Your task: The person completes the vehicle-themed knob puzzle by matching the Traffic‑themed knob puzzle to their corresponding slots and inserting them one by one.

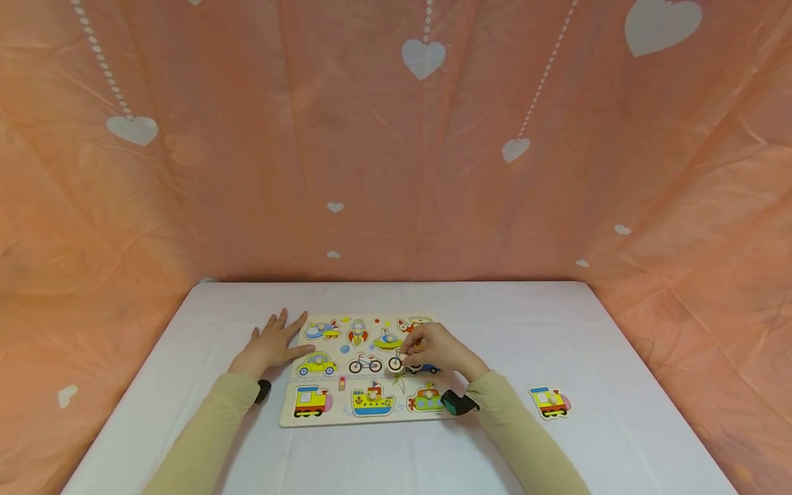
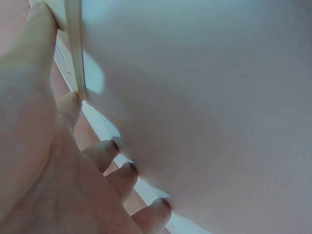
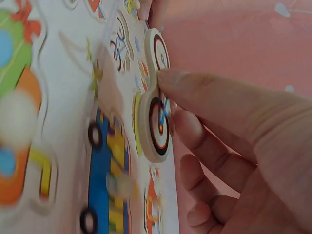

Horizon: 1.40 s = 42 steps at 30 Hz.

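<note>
My right hand (image 1: pixel 441 349) pinches a wooden bicycle puzzle piece (image 3: pixel 158 131) between thumb and fingers, holding it over the right middle part of the puzzle board (image 1: pixel 342 407). In the right wrist view the piece stands tilted on edge, wheels showing. To its left on the board is the bicycle recess (image 1: pixel 365 364), with a printed bicycle in it. My left hand (image 1: pixel 269 350) lies with fingers spread at the board's left edge. Its thumb reaches over the edge near the yellow car piece (image 1: pixel 317 363), while the other fingertips touch the white tabletop.
A train puzzle piece (image 1: pixel 551 402) lies on the table right of the board. The printed train recess (image 1: pixel 311 401) is at the board's lower left. Knobbed pieces, including a ship (image 1: pixel 373 402) and a rocket (image 1: pixel 357 333), sit in the board. A pink heart-patterned cloth (image 1: pixel 371 151) hangs behind.
</note>
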{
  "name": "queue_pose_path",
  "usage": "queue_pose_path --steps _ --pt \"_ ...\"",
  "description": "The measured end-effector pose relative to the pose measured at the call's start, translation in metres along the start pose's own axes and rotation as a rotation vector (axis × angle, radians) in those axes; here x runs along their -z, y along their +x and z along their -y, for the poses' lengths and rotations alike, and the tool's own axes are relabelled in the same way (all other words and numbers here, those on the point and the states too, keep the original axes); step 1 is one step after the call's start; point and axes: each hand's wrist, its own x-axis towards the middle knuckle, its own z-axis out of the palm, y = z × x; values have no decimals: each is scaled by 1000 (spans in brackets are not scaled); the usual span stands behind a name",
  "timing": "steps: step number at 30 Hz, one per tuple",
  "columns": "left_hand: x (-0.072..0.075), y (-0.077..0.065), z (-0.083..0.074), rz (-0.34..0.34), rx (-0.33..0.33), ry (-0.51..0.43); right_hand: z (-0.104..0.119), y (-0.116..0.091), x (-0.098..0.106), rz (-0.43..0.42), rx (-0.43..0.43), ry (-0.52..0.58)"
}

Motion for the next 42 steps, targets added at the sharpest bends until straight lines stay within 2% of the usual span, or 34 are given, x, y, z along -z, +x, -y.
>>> queue_pose_path --steps 4,16,30,42 --pt "1 0 0 -1 3 -3 5 11 -9 19 6 -7" --pt "0 1 0 5 13 -3 13 34 -35 34 -73 -20" --pt "-1 0 1 -1 7 -16 17 44 -53 19 -155 -2" --pt "-1 1 0 -3 0 -5 19 48 -59 -27 -138 -31"
